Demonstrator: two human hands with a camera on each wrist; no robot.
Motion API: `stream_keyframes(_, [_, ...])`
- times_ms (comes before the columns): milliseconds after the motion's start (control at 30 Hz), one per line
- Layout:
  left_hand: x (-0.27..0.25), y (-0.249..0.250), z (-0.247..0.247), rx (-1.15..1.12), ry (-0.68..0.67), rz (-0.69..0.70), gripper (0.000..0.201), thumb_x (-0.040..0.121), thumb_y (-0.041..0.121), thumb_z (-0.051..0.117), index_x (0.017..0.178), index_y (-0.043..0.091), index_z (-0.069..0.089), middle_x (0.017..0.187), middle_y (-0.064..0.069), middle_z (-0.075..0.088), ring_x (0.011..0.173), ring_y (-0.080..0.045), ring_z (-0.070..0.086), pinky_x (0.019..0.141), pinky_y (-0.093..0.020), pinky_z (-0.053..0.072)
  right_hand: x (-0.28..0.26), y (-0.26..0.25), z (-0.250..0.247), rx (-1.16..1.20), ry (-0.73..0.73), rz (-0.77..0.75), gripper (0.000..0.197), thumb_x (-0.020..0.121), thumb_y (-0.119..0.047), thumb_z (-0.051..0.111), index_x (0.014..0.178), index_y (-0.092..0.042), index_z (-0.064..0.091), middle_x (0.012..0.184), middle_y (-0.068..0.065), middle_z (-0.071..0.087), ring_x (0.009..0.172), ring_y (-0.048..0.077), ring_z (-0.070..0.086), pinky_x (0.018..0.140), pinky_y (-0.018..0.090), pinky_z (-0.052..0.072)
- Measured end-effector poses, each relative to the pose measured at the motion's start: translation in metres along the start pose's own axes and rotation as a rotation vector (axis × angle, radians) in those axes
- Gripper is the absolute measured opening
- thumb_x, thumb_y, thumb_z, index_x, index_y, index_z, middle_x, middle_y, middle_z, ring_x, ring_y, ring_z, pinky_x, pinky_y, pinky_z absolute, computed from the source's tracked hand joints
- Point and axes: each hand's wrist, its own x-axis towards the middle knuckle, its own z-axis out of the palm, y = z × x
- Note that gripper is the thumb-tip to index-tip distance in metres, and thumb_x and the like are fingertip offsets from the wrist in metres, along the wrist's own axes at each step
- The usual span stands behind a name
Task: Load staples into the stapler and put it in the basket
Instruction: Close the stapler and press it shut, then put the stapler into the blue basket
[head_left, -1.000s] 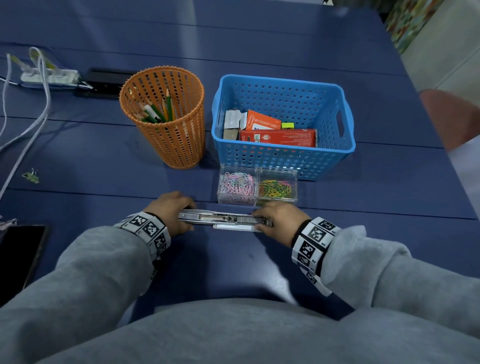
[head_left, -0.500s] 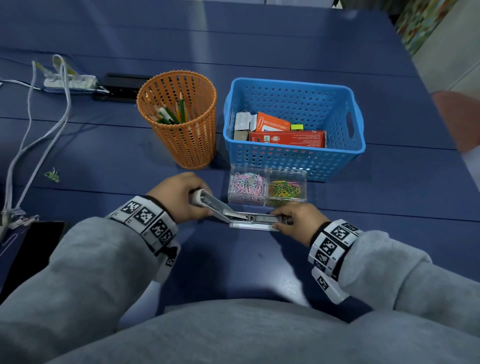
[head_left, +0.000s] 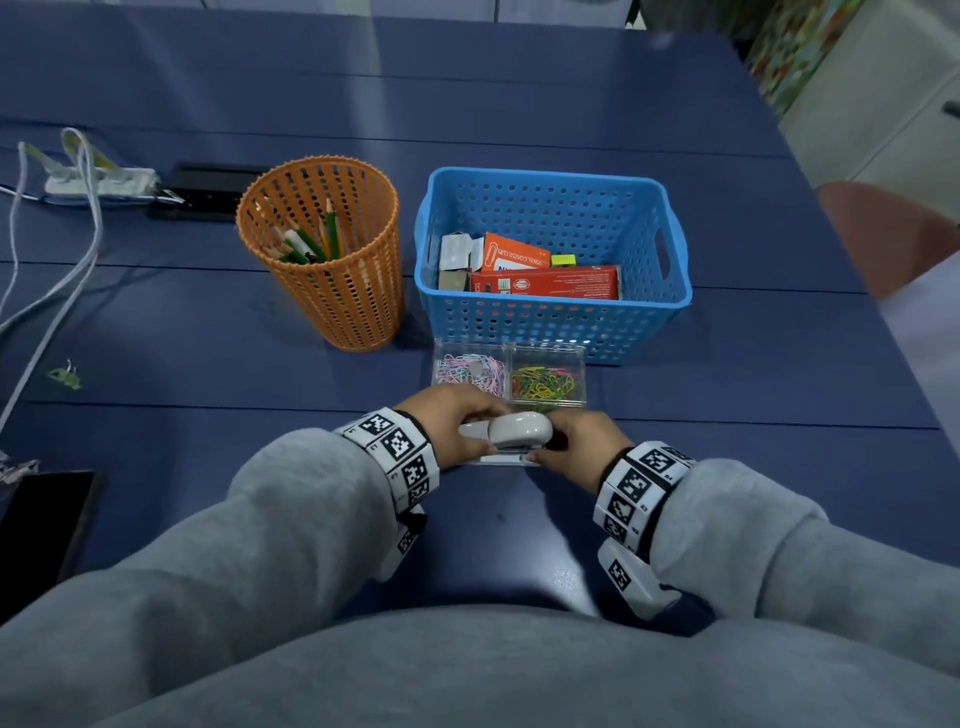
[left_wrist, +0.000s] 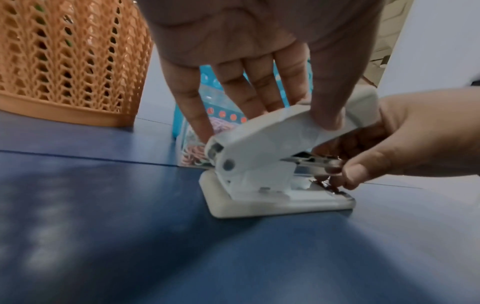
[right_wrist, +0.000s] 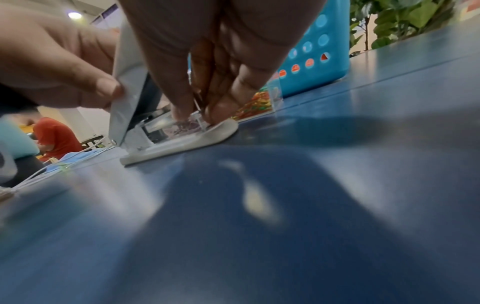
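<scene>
So from my end the stapler (head_left: 506, 439) sits on the desk (head_left: 727, 395) right in front of the paperclip box (head_left: 511, 373), base flat, lid tilted up partway. Left hand (head_left: 451, 422) comes down from above, thumb and fingers clamped on the white lid, so that grip is closed around it. Right hand (head_left: 582, 447) reaches in low from the other end, thumb and fingers pinching the metal magazine at the front. The basket (head_left: 670, 301) is just behind the box, stapler not in it.
</scene>
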Motion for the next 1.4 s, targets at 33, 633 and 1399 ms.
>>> stream_keyframes(33, [0.002,0.0,0.002,0.025,-0.011,0.001,0.04,0.075,0.02,0.067,0.114,0.025,0.057,0.119,-0.003,0.062,0.109,-0.019,0.054,0.098,-0.032,0.042,0.0,0.001,0.0,0.024,-0.001,0.008,0.025,0.075,-0.019,0.07,0.098,-0.013,0.063,0.099,0.011,0.069,0.091,0.025,0.061,0.077,0.028,0.044])
stream_keyframes(633, [0.01,-0.018,0.025,0.317,-0.115,-0.057,0.031,0.075,0.012,0.062,0.105,0.013,0.056,0.114,-0.016,0.055,0.11,-0.033,0.048,0.094,-0.043,0.044,-0.005,0.017,0.014,0.094,-0.133,0.064,0.046,0.066,-0.024,0.079,0.107,-0.018,0.059,0.112,0.008,0.058,0.098,0.021,0.057,0.091,0.032,0.048])
stream_keyframes(1399, [-0.011,0.007,-0.02,0.081,0.136,0.03,0.039,0.069,0.027,0.073,0.105,0.02,0.062,0.108,-0.006,0.061,0.1,-0.021,0.054,0.088,-0.032,0.042,-0.013,-0.008,-0.035,0.865,-0.144,0.077,0.003,0.087,-0.01,0.053,0.085,-0.011,0.053,0.072,0.007,0.056,0.037,0.006,0.055,0.035,0.015,0.046])
